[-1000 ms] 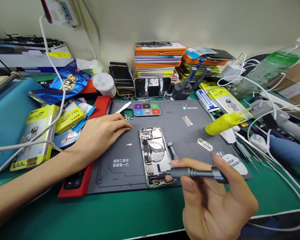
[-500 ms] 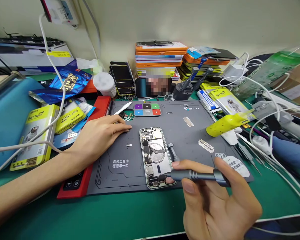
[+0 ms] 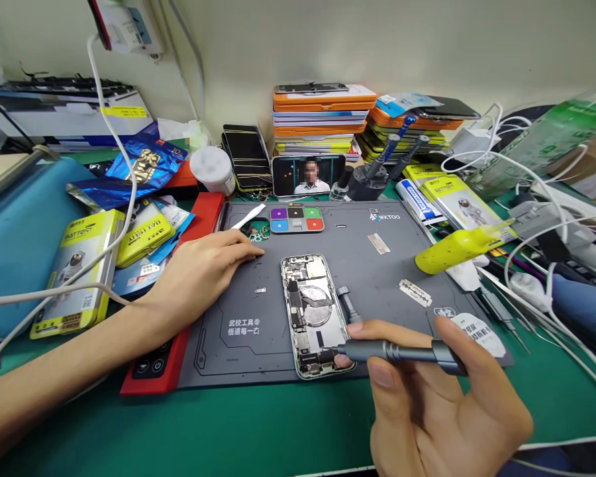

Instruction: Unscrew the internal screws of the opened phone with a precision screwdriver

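At the phone's [image 3: 314, 315] six o'clock end, your right hand [image 3: 437, 404] pinches the screwdriver [image 3: 395, 351]; left hand [image 3: 203, 271], fingers together, flat at ten o'clock. Back's off, boards remain.

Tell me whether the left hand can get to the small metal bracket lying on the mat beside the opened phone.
Probably yes. The left hand rests on the grey mat, and the bracket lies just off its fingers with bare mat between; the phone sits beyond it.
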Action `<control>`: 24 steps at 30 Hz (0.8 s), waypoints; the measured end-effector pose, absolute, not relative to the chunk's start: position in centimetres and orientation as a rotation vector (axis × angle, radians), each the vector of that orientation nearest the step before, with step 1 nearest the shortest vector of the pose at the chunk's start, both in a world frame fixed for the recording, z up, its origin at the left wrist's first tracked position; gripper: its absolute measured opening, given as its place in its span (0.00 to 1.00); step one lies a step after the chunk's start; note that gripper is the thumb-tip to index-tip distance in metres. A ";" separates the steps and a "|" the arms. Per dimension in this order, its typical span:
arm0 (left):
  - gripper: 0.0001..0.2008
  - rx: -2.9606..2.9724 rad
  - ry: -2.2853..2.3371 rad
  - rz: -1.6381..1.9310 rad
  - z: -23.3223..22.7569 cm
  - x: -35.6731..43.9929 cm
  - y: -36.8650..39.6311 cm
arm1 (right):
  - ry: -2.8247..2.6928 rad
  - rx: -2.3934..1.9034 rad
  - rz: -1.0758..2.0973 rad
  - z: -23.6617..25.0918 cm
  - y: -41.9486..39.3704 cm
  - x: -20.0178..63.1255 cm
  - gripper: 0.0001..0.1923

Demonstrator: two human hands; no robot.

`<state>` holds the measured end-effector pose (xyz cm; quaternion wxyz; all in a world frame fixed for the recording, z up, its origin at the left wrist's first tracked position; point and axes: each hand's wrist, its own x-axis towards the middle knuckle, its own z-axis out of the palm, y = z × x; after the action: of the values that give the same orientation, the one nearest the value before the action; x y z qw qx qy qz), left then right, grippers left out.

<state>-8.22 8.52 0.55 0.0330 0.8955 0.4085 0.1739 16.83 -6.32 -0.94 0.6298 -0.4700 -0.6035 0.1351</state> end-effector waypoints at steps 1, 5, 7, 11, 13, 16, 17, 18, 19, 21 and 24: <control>0.20 2.760 1.262 0.537 0.5 -8.2 8.5 | -1.382 -1.083 0.317 -0.9 -6.4 16.8 0.39; 0.18 2.790 1.299 0.563 0.4 -7.9 8.3 | -1.363 -1.091 0.363 -1.0 -6.5 16.8 0.38; 0.17 2.812 1.322 0.581 0.4 -7.8 8.2 | -1.357 -1.086 0.377 -1.0 -6.5 16.8 0.37; 0.16 2.874 1.373 0.616 0.7 -7.4 7.9 | -1.377 -1.082 0.380 -1.1 -6.3 16.9 0.37; 0.16 2.915 1.415 0.644 0.9 -7.3 7.7 | -1.394 -1.071 0.371 -1.2 -6.2 16.9 0.37; 0.17 2.987 1.467 0.710 1.1 -7.0 7.4 | -1.405 -1.073 0.368 -1.3 -6.1 16.8 0.35; 0.19 3.015 1.471 0.739 1.2 -6.9 7.3 | -1.408 -1.080 0.368 -1.3 -6.1 16.8 0.35; 0.20 3.045 1.464 0.769 1.2 -6.9 7.3 | -1.407 -1.084 0.368 -1.4 -6.1 16.8 0.35; 0.21 3.077 1.449 0.802 1.3 -6.9 7.3 | -1.407 -1.083 0.367 -1.4 -6.0 16.8 0.35; 0.22 3.147 1.393 0.866 1.5 -6.9 7.2 | -1.413 -1.067 0.362 -1.4 -6.0 16.8 0.36; 0.22 3.258 1.253 0.931 2.3 -6.8 6.9 | -1.427 -1.051 0.348 -1.5 -5.9 16.8 0.37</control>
<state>-6.84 6.92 2.25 -0.2336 0.8769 0.3373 0.2505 16.84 -5.91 -1.50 0.6191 -0.4570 -0.6204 0.1515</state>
